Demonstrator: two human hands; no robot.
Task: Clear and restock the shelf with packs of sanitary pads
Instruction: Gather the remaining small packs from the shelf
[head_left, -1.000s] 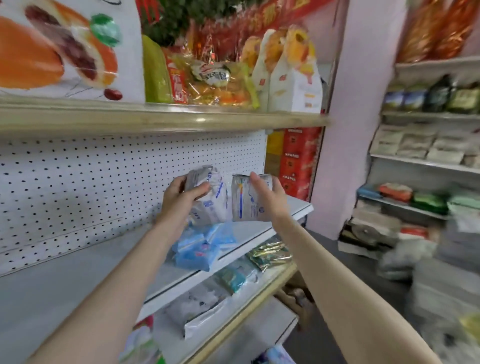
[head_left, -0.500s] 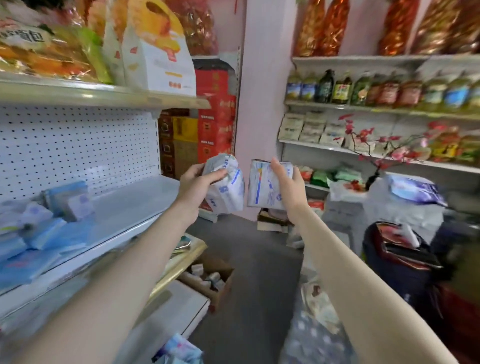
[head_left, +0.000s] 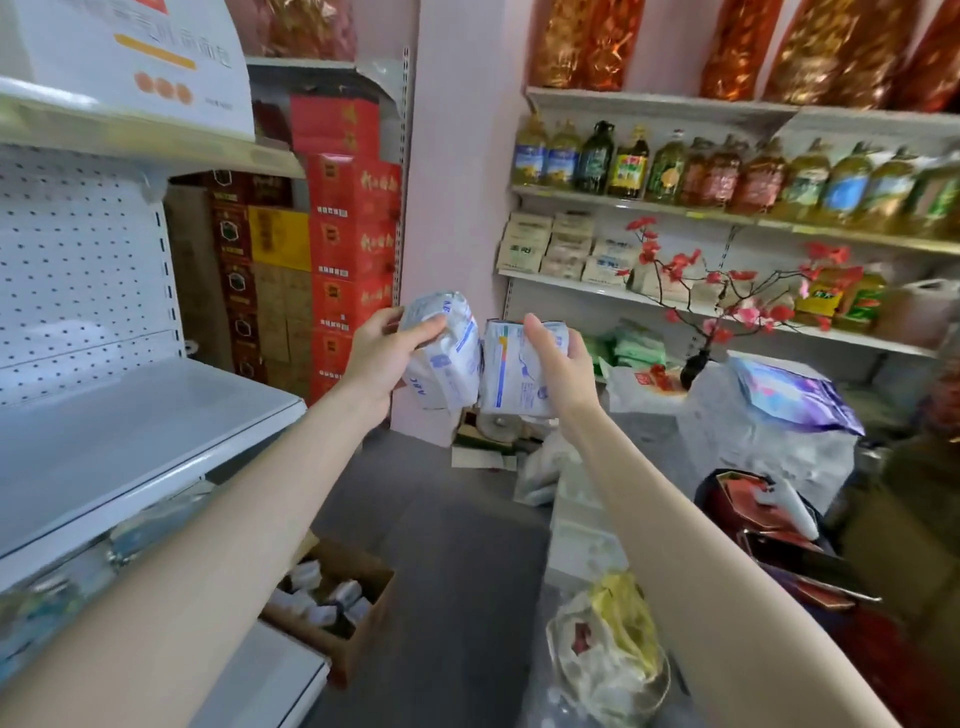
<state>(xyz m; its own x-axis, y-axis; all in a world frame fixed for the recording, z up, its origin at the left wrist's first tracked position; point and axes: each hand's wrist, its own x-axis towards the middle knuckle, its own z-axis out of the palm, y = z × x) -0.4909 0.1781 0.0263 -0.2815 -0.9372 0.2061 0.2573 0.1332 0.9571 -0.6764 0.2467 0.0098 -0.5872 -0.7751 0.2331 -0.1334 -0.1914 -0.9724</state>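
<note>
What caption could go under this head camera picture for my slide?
The left hand grips one white pad pack, the right hand a second pack, beside a white shelf.

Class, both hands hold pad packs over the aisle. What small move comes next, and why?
Probably set the left pack and right pack on the white heap beside the purple pack: left hand and right hand grip them, off the shelf.

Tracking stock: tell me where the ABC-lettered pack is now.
Head view, centre: the ABC pack is gripped in the left hand, held in the air right of the white shelf, beside the second pack in the right hand.
</note>
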